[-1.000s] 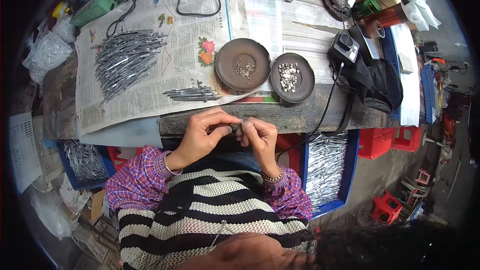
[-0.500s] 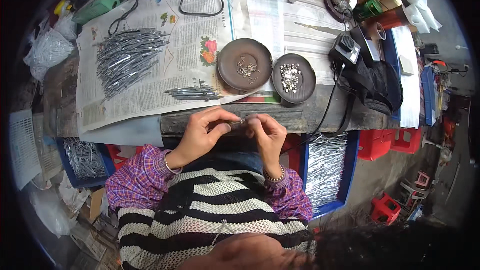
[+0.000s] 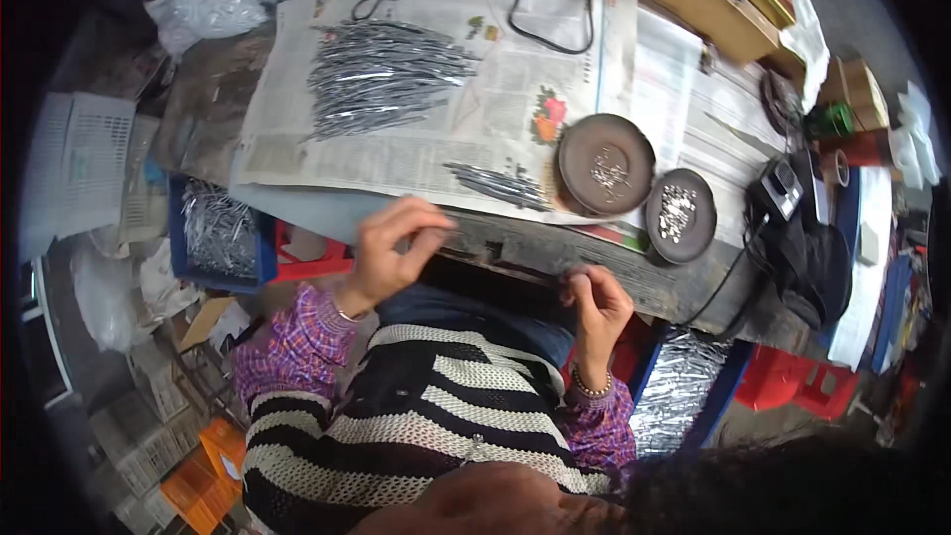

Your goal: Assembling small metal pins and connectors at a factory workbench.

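Note:
My left hand (image 3: 391,253) is raised at the front edge of the workbench (image 3: 540,250), its fingers pinched together on what looks like a thin metal rod. It is close to a small bundle of metal rods (image 3: 500,186) lying on the newspaper (image 3: 495,79). My right hand (image 3: 597,304) hangs lower, just below the bench edge, with its fingers curled; nothing shows in it. A big heap of metal rods (image 3: 381,74) lies farther back on the paper. Two round brown dishes (image 3: 575,188) (image 3: 659,243) holding small metal bits stand to the right.
A blue crate of rods (image 3: 213,228) sits below the bench on the left and another blue crate (image 3: 684,381) on the right. A black cable (image 3: 515,10) crosses the newspaper. A black bag (image 3: 807,263), boxes and red stools crowd the right side.
My hands were joined at the bench edge around a small piece; now they are apart, the left one lifted toward the small bundle, the right one lowered. The view has tilted.

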Available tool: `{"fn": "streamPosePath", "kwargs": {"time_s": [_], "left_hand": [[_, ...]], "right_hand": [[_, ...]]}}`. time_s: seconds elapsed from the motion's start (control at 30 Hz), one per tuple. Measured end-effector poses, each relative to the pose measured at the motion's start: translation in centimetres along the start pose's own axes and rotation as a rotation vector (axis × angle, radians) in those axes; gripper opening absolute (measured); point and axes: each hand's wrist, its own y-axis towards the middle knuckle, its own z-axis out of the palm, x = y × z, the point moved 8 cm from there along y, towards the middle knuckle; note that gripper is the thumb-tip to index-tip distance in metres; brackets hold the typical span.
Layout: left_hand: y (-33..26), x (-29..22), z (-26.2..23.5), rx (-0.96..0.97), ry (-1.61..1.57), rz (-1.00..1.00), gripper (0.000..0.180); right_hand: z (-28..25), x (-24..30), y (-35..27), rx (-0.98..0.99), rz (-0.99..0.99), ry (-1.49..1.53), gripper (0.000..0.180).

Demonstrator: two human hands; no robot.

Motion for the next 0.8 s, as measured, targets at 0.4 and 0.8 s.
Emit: {"fn": "streamPosePath", "kwargs": {"time_s": [0.4,0.8], "left_hand": [[-4.3,3.3,-5.0,-0.167,0.569,0.319,0.015],[-0.3,3.0,-5.2,-0.125,0.168,0.018,0.005]], "right_hand": [[1.2,-0.5,0.1,0.002,0.028,-0.063,0.007],[1.3,-1.0,0.3,0.067,0.044,-0.065,0.009]]}}
